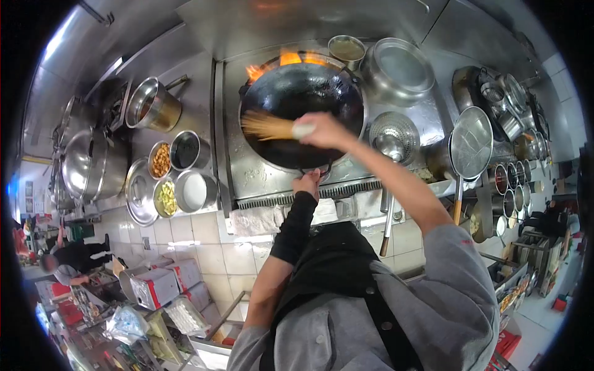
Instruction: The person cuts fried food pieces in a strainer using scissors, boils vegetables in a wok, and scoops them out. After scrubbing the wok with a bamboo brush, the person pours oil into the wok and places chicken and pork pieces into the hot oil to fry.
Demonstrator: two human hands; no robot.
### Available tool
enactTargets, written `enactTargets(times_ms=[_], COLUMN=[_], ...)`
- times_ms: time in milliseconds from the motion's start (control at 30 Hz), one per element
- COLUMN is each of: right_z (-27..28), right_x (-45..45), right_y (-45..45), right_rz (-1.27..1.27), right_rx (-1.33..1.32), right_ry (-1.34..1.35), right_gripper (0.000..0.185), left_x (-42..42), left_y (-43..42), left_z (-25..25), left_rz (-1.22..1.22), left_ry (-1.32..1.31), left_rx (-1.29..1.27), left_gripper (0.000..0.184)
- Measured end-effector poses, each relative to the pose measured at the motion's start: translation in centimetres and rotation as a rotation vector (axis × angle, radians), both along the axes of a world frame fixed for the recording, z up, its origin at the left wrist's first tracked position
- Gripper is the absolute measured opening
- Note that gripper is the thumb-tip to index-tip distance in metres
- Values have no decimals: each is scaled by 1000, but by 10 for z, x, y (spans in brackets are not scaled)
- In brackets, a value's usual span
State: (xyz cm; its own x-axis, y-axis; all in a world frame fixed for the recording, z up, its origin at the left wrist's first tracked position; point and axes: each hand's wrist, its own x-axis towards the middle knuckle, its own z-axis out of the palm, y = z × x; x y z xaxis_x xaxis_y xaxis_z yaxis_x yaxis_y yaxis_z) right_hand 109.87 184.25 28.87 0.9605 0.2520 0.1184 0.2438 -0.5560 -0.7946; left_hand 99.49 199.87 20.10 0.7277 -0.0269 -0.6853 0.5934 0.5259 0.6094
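A large black wok (pixel 300 89) sits on the burner, with orange flames (pixel 289 58) rising behind its far rim. My right hand (pixel 323 130) is closed round the pale-wrapped grip of a bamboo wok brush (pixel 270 126). The brush's splayed bristles point left, over the wok's inner wall; whether they touch the metal I cannot tell. At the near rim, my left hand (pixel 307 183) is closed on the wok's loop handle (pixel 318 171). A dark sleeve covers my left forearm. Slight motion blur softens the right hand.
Bowls of diced food (pixel 165 198) and a steel pot (pixel 153 106) stand left. A perforated strainer (pixel 396 131) with a ladle (pixel 388 204), a mesh skimmer (pixel 471 143) and a big steel pot (pixel 399 71) are right. Folded cloths (pixel 263 221) lie along the front edge. Other people work farther off.
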Motion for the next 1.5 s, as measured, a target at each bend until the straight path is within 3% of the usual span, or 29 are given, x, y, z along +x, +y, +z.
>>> enactTargets(times_ms=[67,133,167,200,267,333,367,433,467,500,533,600,667,733,767,833,867,900,1000,1067,1133,1200,1267,1367,1433,1500], right_z=[-11,-29,-33,-40,-57,-8,-5,8,-4,3,-1,-18,-20,-8,-4,-6,-11,-17,-34,-12,-18,12,-20,-19,-32,-37], right_x=[34,30,32,41,37,-15,-24,-20,-19,-22,-22,-19,-18,-43,-48,-17,-11,-10,-7,-25,-50,-69,-57,-50,-30,-15], right_y=[-51,-10,11,25,44,50,28,-51,-83,-73,-56,-15,12,19,17,-43,-59,-44,22,45,47,1,-75,-47,-12,14], right_rz=[-288,-770,-879,-863,-406,-139,-75,-73,-212,-588,-683,-859,-497,-87,-51,-197,-272,-530,-754,-427,-196,-119,-160,-743,-837,-625], right_rx=[-338,-492,-374,-200,-239,-21,84,18,-214,-565,-581,-612,-613,-192,-16,-118,-166,-393,-577,-228,123,131,133,-739,-605,-589], right_ry=[19,-114,-145,-14,68,-65,57,302,48,76,55,4,59,-21,-69,73,151,4,50,129,-94,281,303,-71,-84,41], right_gripper=[59,70,72,62,56,48,50,52,43,37,37,37,45,46,46,42,40,39,39,44,46,55,51,51,55,47], left_x=[3,9,12,12,2,1,-3,-28,-45,-59,-70,-84,-93,-100,-108,-119,-122,-119,-97,-71,-41,-21,-14,2,9,7], left_y=[-4,-7,-6,-5,-1,4,24,52,72,91,99,111,118,132,141,158,161,161,138,117,88,60,36,13,8,13], left_z=[-1,-9,-13,-16,-10,1,-19,61,81,86,110,152,189,221,235,252,250,244,218,171,116,72,62,27,2,-20], left_rz=[18,-15,-34,-56,-43,-32,-229,-338,-491,-630,-822,-996,-1081,-1092,-1046,-958,-928,-890,-849,-861,-818,-814,-929,-1128,-1195,-1154], left_ry=[24,34,33,37,-20,-89,-28,127,38,-95,-283,-441,-570,-650,-662,-622,-667,-723,-906,-1099,-1190,-1188,-1054,-800,-697,-808], left_rx=[23,81,119,162,84,1,40,-45,-21,-12,208,269,373,419,411,418,498,577,757,934,1036,1102,1186,1359,1359,1375], left_gripper=[15,14,13,11,12,15,30,46,51,43,44,42,38,37,37,36,34,32,27,27,28,28,23,23,31,33])
